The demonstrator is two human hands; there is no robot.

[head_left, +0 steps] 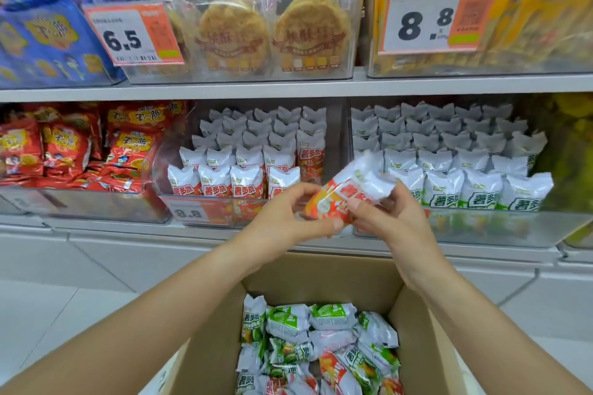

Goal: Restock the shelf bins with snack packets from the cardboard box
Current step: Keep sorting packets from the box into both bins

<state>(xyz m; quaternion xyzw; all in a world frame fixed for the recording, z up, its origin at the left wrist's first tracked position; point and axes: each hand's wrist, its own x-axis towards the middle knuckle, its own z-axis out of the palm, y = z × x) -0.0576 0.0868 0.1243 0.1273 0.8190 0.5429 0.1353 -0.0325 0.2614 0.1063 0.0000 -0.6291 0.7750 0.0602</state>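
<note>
Both the left hand (290, 218) and right hand (390, 218) pinch one red packet (346, 199), tilted above the front edge of the shelf (288, 91) between two bins, so it could drop into the green-packet bin (481, 228) instead of the red-packet bin (253, 212).

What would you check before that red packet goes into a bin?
1. Hold: both the left hand and right hand grip the red packet: ok.
2. Colour match: red bin holds the same red-labelled packets: ok.
3. Room in the red bin: front row has a gap at its right end: ok.
4. Packet over the right bin: it hovers between red bin and green bin: not ok.
5. Packet undamaged: blurred: cannot tell.
</note>
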